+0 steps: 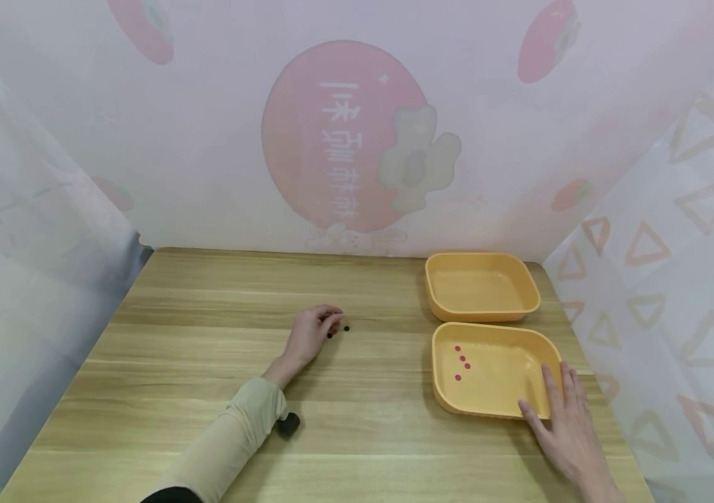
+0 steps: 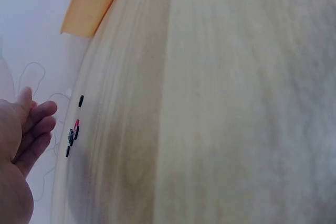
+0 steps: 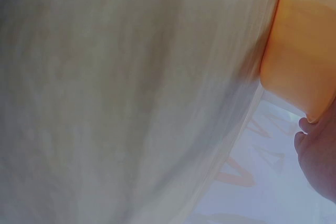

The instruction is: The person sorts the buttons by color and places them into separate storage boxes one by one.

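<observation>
My left hand [image 1: 309, 334] is over the middle of the table, thumb and index fingertips brought together. In the left wrist view a small red disc [image 2: 34, 105] shows as a sliver at those fingertips. Just below the hand lie several small black discs [image 1: 347, 328] and a red one [image 2: 77, 123], close together on the wood. My right hand [image 1: 571, 426] rests on the near right corner of the front yellow tray [image 1: 441, 391], its fingers fairly straight and spread across the rim. Several red discs [image 1: 462, 358] lie in that tray, toward its left side.
A second yellow tray [image 1: 483, 316] stands directly behind the first, by the back wall. Patterned sheets [image 1: 206, 140] hang along the back and both sides of the wooden table [image 1: 357, 447]. A dark rounded device [image 1: 288, 424] sits at the left sleeve.
</observation>
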### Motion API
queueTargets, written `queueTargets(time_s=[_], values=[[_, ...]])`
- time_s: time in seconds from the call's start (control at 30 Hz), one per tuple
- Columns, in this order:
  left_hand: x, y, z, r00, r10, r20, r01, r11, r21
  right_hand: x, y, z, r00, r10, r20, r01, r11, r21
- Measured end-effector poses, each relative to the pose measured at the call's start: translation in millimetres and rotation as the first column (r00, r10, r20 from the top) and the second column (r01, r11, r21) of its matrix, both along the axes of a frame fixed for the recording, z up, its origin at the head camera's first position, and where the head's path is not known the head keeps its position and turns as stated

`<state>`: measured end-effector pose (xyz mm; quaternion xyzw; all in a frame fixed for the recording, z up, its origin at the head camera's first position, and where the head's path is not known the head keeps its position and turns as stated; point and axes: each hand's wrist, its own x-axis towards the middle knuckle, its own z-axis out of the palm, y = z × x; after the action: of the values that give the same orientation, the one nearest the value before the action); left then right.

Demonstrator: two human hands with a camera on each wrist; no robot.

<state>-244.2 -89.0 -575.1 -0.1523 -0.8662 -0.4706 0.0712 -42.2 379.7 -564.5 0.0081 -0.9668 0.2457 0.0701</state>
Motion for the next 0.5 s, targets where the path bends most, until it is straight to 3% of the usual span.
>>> queueTargets(time_s=[0.2,0.5], values=[[-0.8,-2.3,-1.1,0.997,-0.005,0.082,-0.004,0.994,0.112,-1.4,1.5,1.1,1.000,0.004,0.002,-0.004,1.000,-0.001],[-1.7,-4.0,-0.4,0.995,-0.038,0.097,0.028,0.995,0.099,-1.7,0.6,0.8,1.000,0.007,0.005,-0.007,1.000,0.003]])
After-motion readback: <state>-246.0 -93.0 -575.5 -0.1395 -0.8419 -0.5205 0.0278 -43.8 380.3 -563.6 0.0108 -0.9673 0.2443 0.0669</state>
